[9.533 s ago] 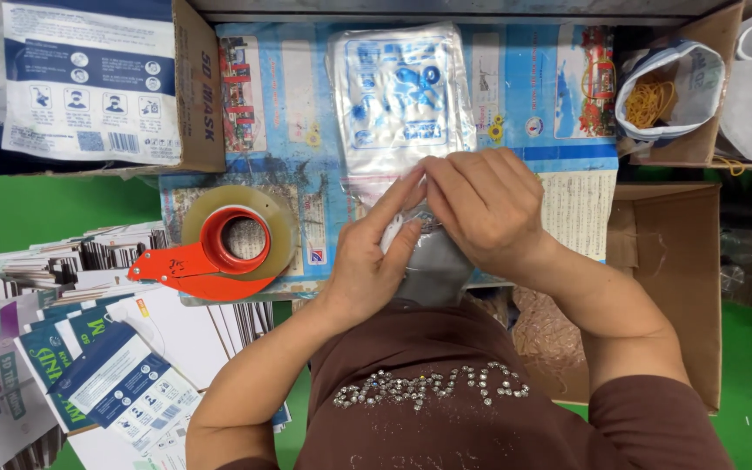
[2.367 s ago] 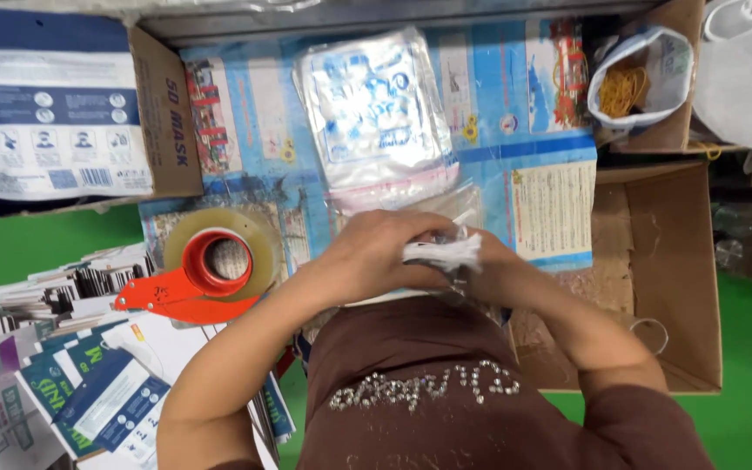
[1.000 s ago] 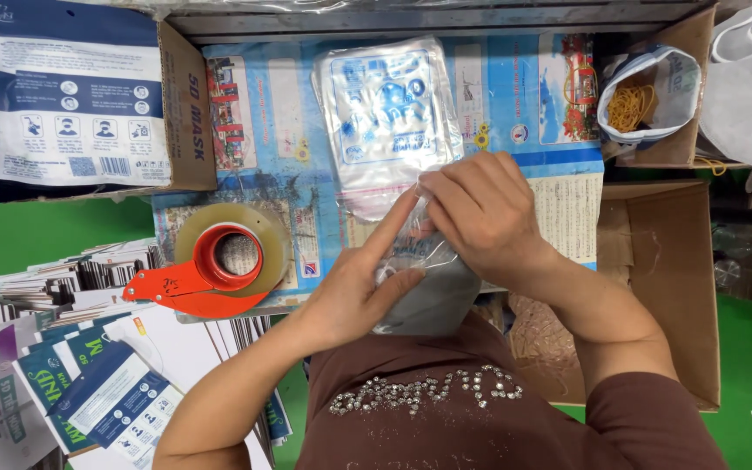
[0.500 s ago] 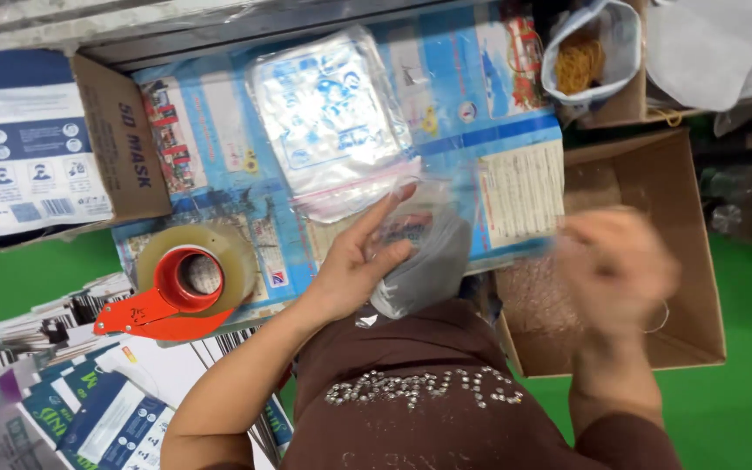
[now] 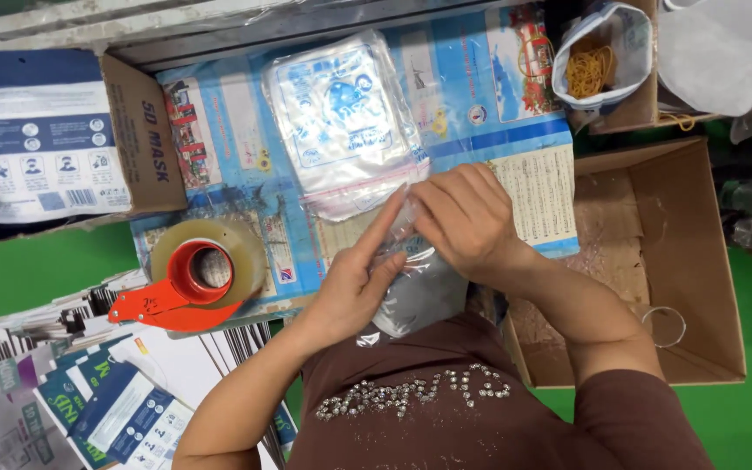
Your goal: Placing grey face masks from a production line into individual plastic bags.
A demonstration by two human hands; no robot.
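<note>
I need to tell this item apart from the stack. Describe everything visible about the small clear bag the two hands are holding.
The small clear bag is thin, glossy see-through plastic with grey contents showing through its lower part. It hangs roughly upright over the near edge of the blue printed sheet, its bottom reaching the person's brown shirt. The left hand supports its left side with a finger stretched along the top edge. The right hand covers and pinches the top right. Its closure is hidden.

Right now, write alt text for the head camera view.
Both hands, left hand and right hand, hold a small clear plastic bag over a blue printed sheet. A stack of clear bags lies beyond; a tape dispenser sits left.
</note>
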